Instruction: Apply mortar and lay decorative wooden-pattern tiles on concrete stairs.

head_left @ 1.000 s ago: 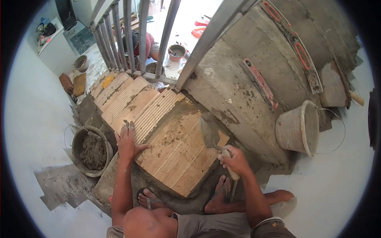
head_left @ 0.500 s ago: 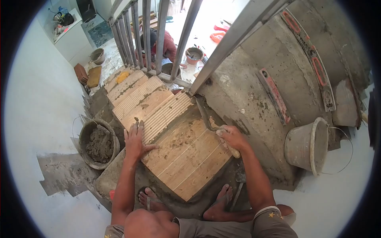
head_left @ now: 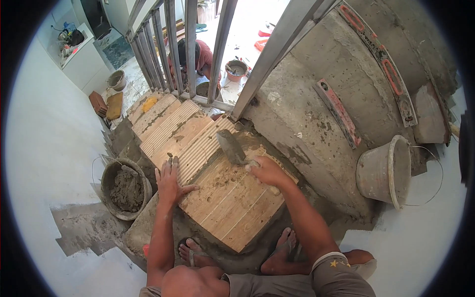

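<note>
My right hand (head_left: 266,172) is closed round the handle of a mortar-smeared trowel (head_left: 229,147), its blade over the far part of a wood-look tile (head_left: 242,208). Crumbs of wet mortar dot that tile, which lies in front of my feet. Fingers spread, my left hand (head_left: 169,185) rests flat at the tile's left corner and the near end of a ribbed stair edge (head_left: 195,157). Left of it stands a bucket of grey mortar (head_left: 126,190).
A metal railing (head_left: 192,54) runs beside the tiled steps; beyond it a person in red (head_left: 204,57) crouches by buckets. On the right, a red level (head_left: 338,113) and a longer level (head_left: 386,64) lie on bare concrete steps, near a tipped bucket (head_left: 378,171).
My right hand has brought the trowel left from the tile's far right edge, and its blade now shows broad. My left hand stays in place. The view has shifted slightly.
</note>
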### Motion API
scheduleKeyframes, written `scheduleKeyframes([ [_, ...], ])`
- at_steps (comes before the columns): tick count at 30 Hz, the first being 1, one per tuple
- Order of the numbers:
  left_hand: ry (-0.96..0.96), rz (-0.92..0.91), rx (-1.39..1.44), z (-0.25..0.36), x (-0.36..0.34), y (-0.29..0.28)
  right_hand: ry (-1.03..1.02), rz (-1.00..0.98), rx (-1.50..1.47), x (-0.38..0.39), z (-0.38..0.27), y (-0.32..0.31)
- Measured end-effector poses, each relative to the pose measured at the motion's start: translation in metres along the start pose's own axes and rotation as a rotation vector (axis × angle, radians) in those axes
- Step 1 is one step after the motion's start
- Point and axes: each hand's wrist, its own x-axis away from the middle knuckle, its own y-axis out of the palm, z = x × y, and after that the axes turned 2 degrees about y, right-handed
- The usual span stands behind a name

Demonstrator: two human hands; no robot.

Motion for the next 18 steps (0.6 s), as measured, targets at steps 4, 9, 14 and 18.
scheduleKeyframes([
  [4,-0.009,-0.009,0.021,0.001,0.000,-0.003,0.006,0.066,-0.068,-0.016,0.018,-0.027],
  [9,0.001,0.017,0.027,-0.001,0.002,-0.002,0.001,0.077,-0.101,-0.008,0.036,-0.027],
  [14,-0.004,-0.012,-0.028,-0.002,0.002,0.000,0.056,0.185,-0.119,-0.011,0.023,-0.020],
  [18,0.004,0.010,-0.043,-0.006,0.004,0.000,0.044,0.104,0.098,0.001,0.017,-0.021],
])
